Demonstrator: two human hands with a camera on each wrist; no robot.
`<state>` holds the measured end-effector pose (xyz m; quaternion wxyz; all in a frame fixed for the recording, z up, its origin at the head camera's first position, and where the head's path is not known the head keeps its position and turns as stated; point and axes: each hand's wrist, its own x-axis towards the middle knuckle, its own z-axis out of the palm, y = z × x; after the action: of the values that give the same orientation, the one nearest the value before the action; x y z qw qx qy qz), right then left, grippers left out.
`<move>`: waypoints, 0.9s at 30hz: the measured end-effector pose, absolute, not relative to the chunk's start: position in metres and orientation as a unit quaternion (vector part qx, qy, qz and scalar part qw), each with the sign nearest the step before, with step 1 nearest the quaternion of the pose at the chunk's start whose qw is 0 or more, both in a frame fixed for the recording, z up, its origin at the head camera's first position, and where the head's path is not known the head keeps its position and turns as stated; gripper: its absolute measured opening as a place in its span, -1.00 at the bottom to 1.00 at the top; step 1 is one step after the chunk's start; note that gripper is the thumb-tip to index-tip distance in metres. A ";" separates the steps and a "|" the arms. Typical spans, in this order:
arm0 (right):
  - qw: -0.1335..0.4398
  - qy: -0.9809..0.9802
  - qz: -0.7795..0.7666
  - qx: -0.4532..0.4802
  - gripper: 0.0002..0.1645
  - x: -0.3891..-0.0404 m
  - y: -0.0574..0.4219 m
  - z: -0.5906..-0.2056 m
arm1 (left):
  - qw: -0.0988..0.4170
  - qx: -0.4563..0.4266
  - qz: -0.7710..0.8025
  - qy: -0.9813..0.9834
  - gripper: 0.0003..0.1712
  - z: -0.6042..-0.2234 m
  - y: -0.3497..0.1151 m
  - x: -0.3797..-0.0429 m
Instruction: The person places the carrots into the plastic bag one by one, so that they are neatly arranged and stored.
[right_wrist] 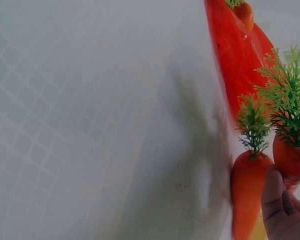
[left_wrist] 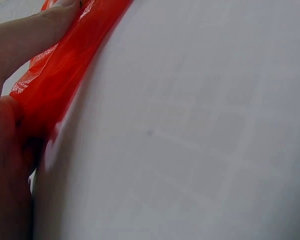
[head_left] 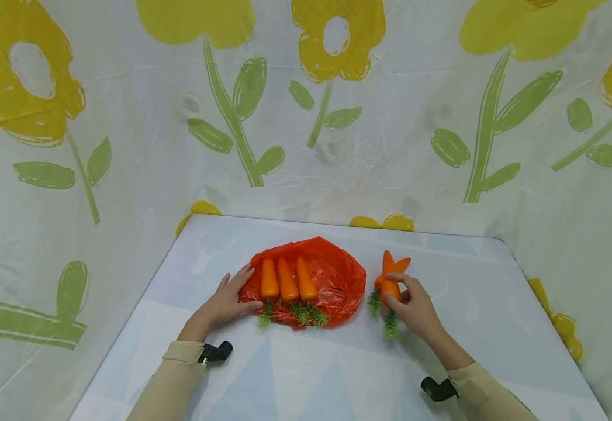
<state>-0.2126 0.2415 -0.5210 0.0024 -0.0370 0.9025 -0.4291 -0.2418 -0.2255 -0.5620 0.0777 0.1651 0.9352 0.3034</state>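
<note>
In the head view, three orange toy carrots (head_left: 287, 282) with green leafy tops lie side by side on a flattened red plastic bag (head_left: 339, 275). My left hand (head_left: 231, 297) rests at the bag's left edge, its fingers and thumb spread. The thumb touches the red plastic (left_wrist: 65, 70) in the left wrist view. To the right of the bag, my right hand (head_left: 413, 301) pinches a carrot (head_left: 388, 287) between thumb and fingers. Beneath and beside it lies another carrot (right_wrist: 249, 187), and their tips cross. The held carrot's leaves (right_wrist: 290, 100) point toward me.
A pale table (head_left: 295, 374) with rounded corners carries everything. Behind and at the sides hangs a white sheet (head_left: 369, 175) printed with yellow flowers. A black wrist device (head_left: 216, 352) sits at the left sleeve, and another black device (head_left: 438, 389) at the right.
</note>
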 end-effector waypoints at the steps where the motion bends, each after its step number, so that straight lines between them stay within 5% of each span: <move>1: 0.001 0.902 -0.430 -0.039 -0.50 -0.212 0.241 -0.521 | 0.078 0.165 0.303 0.935 0.19 -0.562 -0.225 -0.242; 27: -0.034 0.881 -0.455 -0.128 -0.50 -0.218 0.208 -0.514 | 0.082 0.159 0.307 0.935 0.18 -0.561 -0.225 -0.242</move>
<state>-0.2175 0.2077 -0.5142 -0.0335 -0.1280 0.8807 -0.4549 -0.2416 -0.2246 -0.5613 0.0821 0.1592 0.9346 0.3074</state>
